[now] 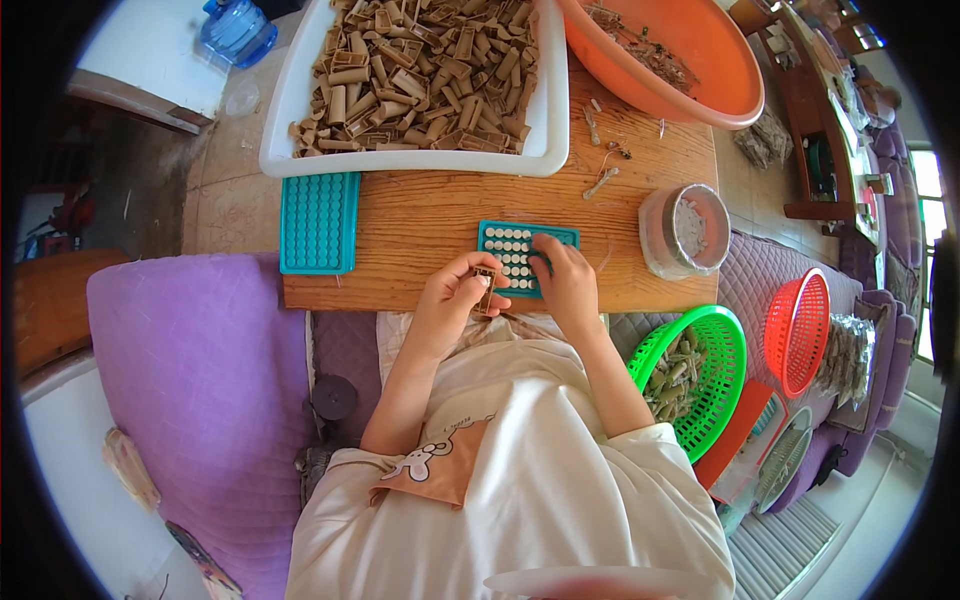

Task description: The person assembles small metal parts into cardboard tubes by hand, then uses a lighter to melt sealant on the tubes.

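My left hand (452, 300) grips a small brown plastic case (484, 288), open-faced, with something white under the thumb. Just right of it, a teal tray (572, 238) lies near the table's front edge, with rows of small white round discs (508, 246) in its pockets. My right hand (568, 285) bends its fingers down over the right part of this tray. Its thumb and fingertips are close together, and whatever may be between them is hidden.
A white bin (420, 162) heaped with brown plastic cases (420, 80) stands at the back, beside an orange basin (745, 100). A second teal tray (318, 225) lies left on the wooden table (420, 220); a tub (660, 235) stands right. Below is a green basket (725, 350).
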Available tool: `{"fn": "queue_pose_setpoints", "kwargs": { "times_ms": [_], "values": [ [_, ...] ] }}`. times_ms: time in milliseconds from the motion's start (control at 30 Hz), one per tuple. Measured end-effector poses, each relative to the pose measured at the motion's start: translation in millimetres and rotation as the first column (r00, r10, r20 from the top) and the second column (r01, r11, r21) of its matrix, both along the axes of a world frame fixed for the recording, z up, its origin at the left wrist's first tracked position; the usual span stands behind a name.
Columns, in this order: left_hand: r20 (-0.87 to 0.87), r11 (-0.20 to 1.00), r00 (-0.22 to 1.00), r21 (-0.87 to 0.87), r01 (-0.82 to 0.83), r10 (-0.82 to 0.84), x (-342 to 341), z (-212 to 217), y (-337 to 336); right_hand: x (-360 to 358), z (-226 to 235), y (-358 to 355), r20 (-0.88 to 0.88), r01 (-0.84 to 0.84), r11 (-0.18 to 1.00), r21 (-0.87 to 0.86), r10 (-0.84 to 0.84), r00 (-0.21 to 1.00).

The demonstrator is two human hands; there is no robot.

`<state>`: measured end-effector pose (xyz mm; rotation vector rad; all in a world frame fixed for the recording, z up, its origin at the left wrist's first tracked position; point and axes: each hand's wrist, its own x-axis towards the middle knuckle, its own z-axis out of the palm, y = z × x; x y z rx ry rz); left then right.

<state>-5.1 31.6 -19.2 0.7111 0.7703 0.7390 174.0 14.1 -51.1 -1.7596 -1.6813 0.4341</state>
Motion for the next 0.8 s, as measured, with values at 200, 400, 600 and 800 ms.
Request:
{"fn": "queue_pose_setpoints", "kwargs": {
  "times_ms": [200,400,600,800],
  "values": [
    [-0.011,1.0,1.0,0.009,0.002,-0.002,1.8,10.4,0.3,-2.9,10.3,0.9,0.118,-0.036,0.999,0.021,0.033,0.993],
    [0.018,0.997,0.999,-0.063,0.052,-0.051,6.8,20.5,-2.6,-27.8,63.7,-9.3,-0.158,-0.011,0.942,0.335,0.068,0.985],
    [0.068,0.999,0.997,-0.034,0.042,-0.039,19.5,18.2,-9.2,-34.8,48.6,-15.8,-0.187,-0.027,0.914,0.406,0.112,0.976],
    [-0.025,0.999,0.999,0.019,0.043,-0.043,20.3,14.0,-15.2,-29.3,55.0,-19.2,-0.163,-0.095,0.953,0.287,0.146,0.976]
  ]
}}
